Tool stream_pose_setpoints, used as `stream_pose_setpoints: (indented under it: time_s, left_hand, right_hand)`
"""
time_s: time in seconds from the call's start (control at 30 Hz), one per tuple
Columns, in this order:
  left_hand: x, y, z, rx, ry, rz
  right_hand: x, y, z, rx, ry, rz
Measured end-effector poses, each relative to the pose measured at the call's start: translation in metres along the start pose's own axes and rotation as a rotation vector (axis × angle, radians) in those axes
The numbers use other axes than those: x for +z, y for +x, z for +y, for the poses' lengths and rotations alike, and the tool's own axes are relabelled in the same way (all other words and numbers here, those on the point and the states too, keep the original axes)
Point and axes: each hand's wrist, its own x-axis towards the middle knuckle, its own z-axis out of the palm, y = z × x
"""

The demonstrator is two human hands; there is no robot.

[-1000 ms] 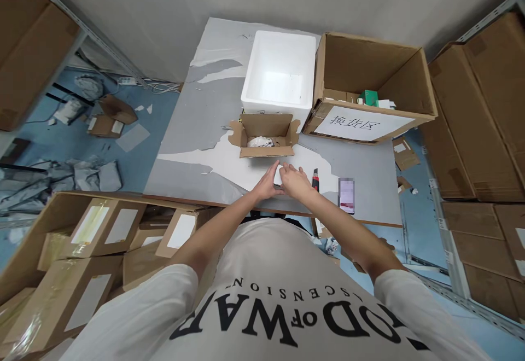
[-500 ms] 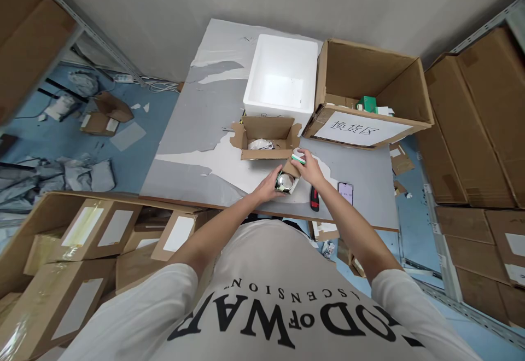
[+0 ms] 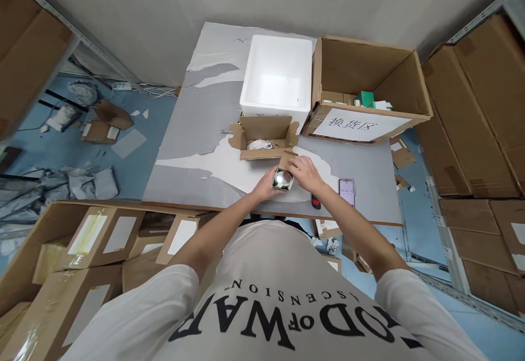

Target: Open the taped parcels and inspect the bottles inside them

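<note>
My left hand (image 3: 266,184) is closed round the side of a small open box (image 3: 277,187). Inside its mouth shows a round, shiny metallic top (image 3: 283,178); what kind of item this is, I cannot tell. On the other side, my right hand (image 3: 304,173) has its fingers curled against the box's raised brown flap (image 3: 287,159). Just beyond both hands sits an open shipping carton (image 3: 262,154) with crumpled white material inside. A red and black tool (image 3: 315,202) lies partly hidden under my right forearm.
A white foam box (image 3: 275,71) and a large labelled carton (image 3: 369,124) stand at the back of the table (image 3: 172,126). To the right lies a phone (image 3: 346,191). A big carton of boxes (image 3: 92,235) borders the left, and stacked cartons (image 3: 471,120) the far right.
My right hand has turned and come down onto the box's flap, which stands more upright. The green and white edge by its fingers is out of sight. My left hand keeps hold of the box.
</note>
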Motion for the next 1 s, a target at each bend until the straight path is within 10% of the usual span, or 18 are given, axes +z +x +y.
stream_pose_setpoints:
  time_s: [0.13, 0.3, 1.0]
  left_hand:
    - [0.001, 0.000, -0.001, 0.041, -0.015, 0.001]
    - [0.002, 0.001, -0.005, 0.056, -0.026, 0.013]
    - [0.010, 0.008, -0.018, 0.145, 0.091, 0.001]
  right_hand:
    - [-0.024, 0.003, -0.018, -0.202, -0.087, -0.295]
    - [-0.024, 0.023, -0.038, -0.098, -0.176, -0.473]
    - [-0.039, 0.026, -0.040, -0.303, -0.261, -0.579]
